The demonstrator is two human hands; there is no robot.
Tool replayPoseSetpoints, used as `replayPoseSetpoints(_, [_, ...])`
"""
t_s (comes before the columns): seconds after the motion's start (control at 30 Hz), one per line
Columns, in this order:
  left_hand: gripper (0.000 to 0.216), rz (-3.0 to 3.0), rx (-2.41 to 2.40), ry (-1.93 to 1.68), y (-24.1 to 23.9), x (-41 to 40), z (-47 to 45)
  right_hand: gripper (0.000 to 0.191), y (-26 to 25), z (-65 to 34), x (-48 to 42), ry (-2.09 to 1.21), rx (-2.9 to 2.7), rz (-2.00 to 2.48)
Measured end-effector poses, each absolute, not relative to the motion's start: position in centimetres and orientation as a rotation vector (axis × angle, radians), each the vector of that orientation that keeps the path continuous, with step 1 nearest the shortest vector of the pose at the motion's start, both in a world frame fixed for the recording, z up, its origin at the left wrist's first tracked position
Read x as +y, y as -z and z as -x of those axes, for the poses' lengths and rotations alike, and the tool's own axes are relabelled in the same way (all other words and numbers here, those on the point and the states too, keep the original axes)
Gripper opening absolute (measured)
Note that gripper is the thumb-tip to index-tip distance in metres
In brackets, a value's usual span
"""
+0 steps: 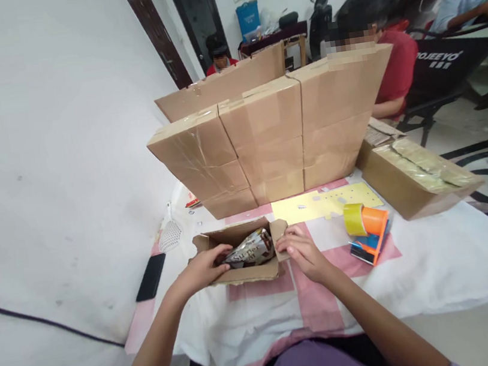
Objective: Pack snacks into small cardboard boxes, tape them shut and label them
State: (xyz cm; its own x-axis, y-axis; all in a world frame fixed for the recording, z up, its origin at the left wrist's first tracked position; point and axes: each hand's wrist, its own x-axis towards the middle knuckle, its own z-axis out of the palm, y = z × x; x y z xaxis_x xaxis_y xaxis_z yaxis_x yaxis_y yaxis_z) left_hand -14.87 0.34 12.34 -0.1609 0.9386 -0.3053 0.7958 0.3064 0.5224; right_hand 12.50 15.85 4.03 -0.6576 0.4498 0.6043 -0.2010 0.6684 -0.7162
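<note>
A small open cardboard box (244,274) lies on the pink-and-white checked tablecloth (314,294) in front of me. Inside it sits a shiny silver and brown packet (250,250). My left hand (204,267) curls over the box's left edge, with its fingers touching the packet's left end. My right hand (302,250) pinches the box's right flap (280,235) between bent fingers.
A wall of stacked cardboard boxes (274,136) stands behind. An orange tape dispenser (369,231) with yellow tape lies at right, beside a yellow sheet (326,202) and an open carton of packets (420,176). A black phone (150,276) lies left. Other people sit beyond.
</note>
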Motion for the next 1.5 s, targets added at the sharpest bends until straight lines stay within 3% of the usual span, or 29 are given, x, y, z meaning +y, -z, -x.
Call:
replayPoseSetpoints(0.2, [0.031,-1.763,2.153,-0.031,-11.5,2.8,13.7,0.034,-3.9,-12.6,15.6,-1.007,-2.035,0.192])
replayPoseSetpoints(0.47, [0.033,-1.83,2.223,0.055,-11.2,3.6,14.6,0.031,-3.5,-13.2,15.3,-1.044,-2.047,0.212])
replayPoseSetpoints(0.87, [0.043,-1.831,2.354,-0.097,-9.4,3.7,14.2,0.029,-3.3,-13.0,15.1,-1.036,-2.056,0.272])
replayPoseSetpoints(1.27, [0.036,-1.811,2.445,-0.283,-10.1,3.9,14.8,0.029,-3.4,-12.9,14.9,-1.019,-2.057,0.282])
replayPoseSetpoints(1.5, [0.036,-1.929,2.216,-0.279,-10.1,5.1,14.9,0.028,-3.3,-12.9,15.0,-1.033,-2.039,0.3])
